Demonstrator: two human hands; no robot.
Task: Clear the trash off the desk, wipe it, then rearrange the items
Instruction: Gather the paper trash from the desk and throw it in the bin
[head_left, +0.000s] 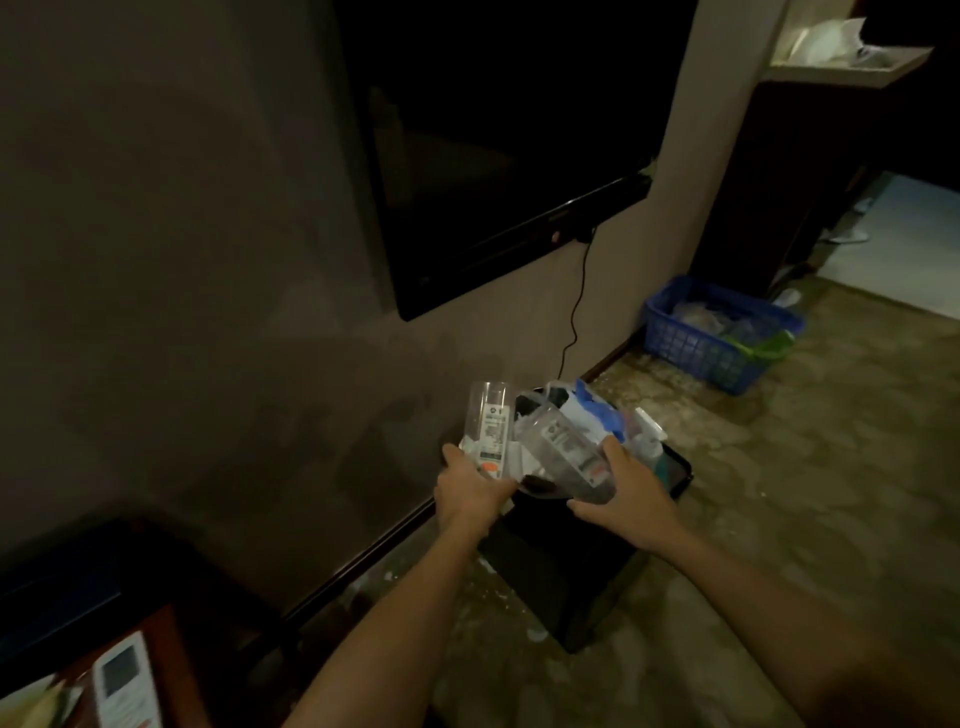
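Left hand (470, 491) and right hand (628, 499) grip cups (491, 431) above bin (571, 577); basket (691, 345) beyond.

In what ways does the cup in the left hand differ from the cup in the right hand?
The left cup stands nearly upright; the right cup is tilted steeply. The left hand grips its cup together with white paper; the right hand grips only its cup. Both are clear plastic with white labels.

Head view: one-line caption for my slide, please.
Left hand grips the upright cup, right hand the tilted cup, above the black trash bin beside the wall.
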